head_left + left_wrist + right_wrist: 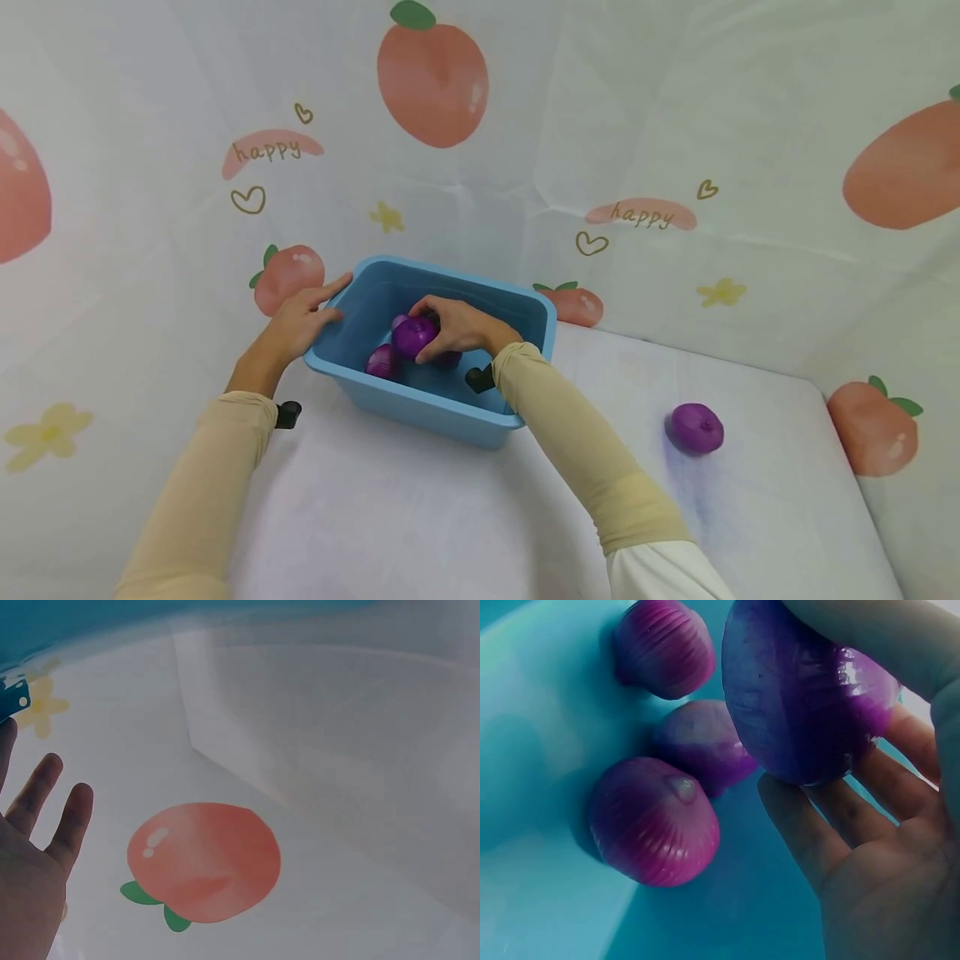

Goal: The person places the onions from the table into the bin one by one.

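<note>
In the head view, a purple onion point(414, 337) is held by my right hand point(461, 325) inside the blue basin point(420, 421). The right wrist view shows that onion point(802, 697) between thumb and curled fingers. Below it lie more purple onions: one near the top point(664, 649), a paler one point(705, 742) in the middle, and one point(654, 821) lower left. My left hand point(296, 321) rests at the basin's left rim. Its visible fingers point(71, 825) look straight and spread in the left wrist view.
Another purple onion point(696, 429) lies on the white table point(600, 375) to the right of the basin. Behind the table hangs a white cloth point(525, 183) printed with fruit, flowers and the word happy.
</note>
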Tool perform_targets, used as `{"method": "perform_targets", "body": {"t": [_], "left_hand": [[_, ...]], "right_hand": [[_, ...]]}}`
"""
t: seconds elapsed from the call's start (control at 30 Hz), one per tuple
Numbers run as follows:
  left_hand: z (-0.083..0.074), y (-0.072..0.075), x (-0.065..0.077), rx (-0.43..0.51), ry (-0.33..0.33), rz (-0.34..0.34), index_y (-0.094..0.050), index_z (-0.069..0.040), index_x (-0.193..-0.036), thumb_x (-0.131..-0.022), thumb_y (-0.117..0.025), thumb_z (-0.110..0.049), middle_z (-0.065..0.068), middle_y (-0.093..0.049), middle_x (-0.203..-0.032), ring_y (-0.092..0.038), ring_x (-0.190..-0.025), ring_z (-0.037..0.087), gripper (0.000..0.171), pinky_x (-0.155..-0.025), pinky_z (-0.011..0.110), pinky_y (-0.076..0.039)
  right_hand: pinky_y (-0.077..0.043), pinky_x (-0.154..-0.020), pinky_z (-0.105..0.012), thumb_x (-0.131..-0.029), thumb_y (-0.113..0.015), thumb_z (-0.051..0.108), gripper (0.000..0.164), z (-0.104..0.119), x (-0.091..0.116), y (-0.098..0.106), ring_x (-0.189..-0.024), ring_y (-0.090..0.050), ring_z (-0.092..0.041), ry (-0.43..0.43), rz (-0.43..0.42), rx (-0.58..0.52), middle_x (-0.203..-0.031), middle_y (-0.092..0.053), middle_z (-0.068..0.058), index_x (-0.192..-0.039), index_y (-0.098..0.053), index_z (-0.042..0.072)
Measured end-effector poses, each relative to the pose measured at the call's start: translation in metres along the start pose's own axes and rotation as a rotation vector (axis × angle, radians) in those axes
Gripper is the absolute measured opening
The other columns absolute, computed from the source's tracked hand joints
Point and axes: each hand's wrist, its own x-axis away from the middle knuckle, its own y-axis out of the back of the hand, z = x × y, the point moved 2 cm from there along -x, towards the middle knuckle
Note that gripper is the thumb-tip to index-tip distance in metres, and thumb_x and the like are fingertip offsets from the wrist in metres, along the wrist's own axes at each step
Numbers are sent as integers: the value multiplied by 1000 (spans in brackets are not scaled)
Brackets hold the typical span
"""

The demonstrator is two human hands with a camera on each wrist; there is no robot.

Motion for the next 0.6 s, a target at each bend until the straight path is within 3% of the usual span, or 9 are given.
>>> {"method": "perform_targets", "body": {"t": [0.27, 0.5, 0.6], "left_hand": [[0, 0, 0, 16, 2, -2, -25, -43, -159, -101, -47, -32, 19, -32, -166, -38, -144, 54, 63, -106, 73, -43], [1, 0, 1, 13, 3, -5, -25, -43, -159, -101, -46, -33, 19, -33, -166, -39, -143, 54, 63, -106, 72, -44], [1, 0, 1, 8, 3, -7, -25, -42, -159, -101, -46, -33, 19, -33, -166, -39, -144, 54, 63, -106, 72, -43]], "right_hand": [[-51, -111, -42, -79, -87, 32, 78, 1, 1, 0, -134, -51, -24, -8, -1, 2, -149, -51, -5, -145, -47, 20], [-37, -124, -45, -80, -86, 34, 87, 0, -1, -1, -149, -41, -25, 17, -7, -8, -159, -45, -10, -151, -41, 15], [-36, -124, -46, -80, -85, 34, 86, -2, -1, -1, -151, -40, -24, 4, -6, -9, -159, -45, -9, -151, -41, 16]]}}
